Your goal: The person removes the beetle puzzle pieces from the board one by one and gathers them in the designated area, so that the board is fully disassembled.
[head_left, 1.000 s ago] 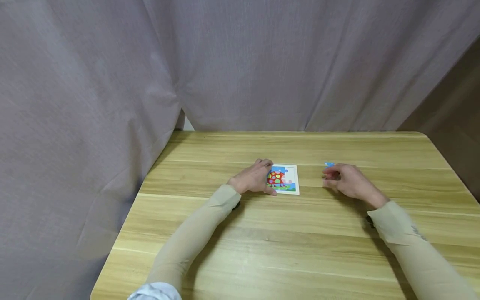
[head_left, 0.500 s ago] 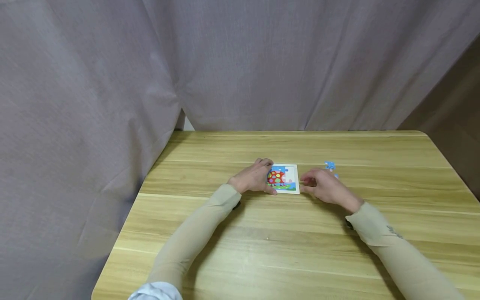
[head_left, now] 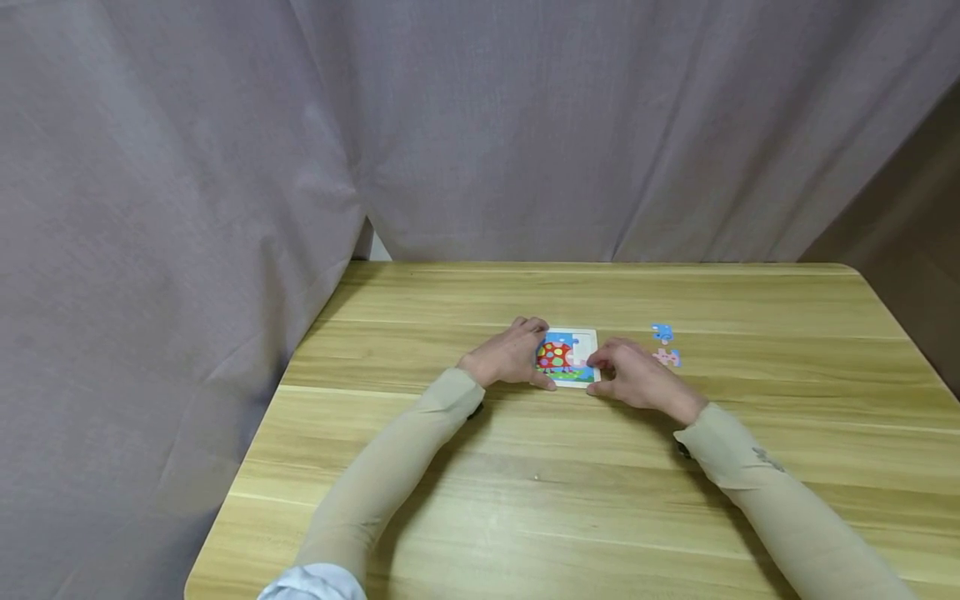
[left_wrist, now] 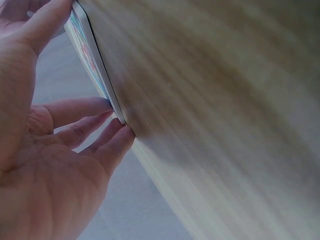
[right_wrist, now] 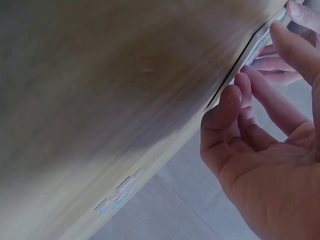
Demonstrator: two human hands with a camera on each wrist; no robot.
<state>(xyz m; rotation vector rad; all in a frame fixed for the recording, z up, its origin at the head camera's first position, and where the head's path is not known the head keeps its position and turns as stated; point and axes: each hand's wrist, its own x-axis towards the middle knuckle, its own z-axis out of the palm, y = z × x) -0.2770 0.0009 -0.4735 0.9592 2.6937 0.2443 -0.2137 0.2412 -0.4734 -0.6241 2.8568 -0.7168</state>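
A small jigsaw puzzle in a white frame lies on the table, with a red spotted ladybird over green and blue. A white gap shows at its upper right. My left hand holds the puzzle's left side, thumb at the near edge and fingers at the far edge. At its lower right corner, my right hand holds the frame with thumb and curled fingers; no loose piece shows in it. In the right wrist view the right hand is at the frame's edge.
Right of the puzzle lie two loose pieces, a blue piece and a pink and blue piece. The wooden table has its far edge along a grey curtain.
My right hand has moved left from beside the loose pieces to the puzzle's right side. The pink and blue piece has come into view. My left hand has stayed in place.
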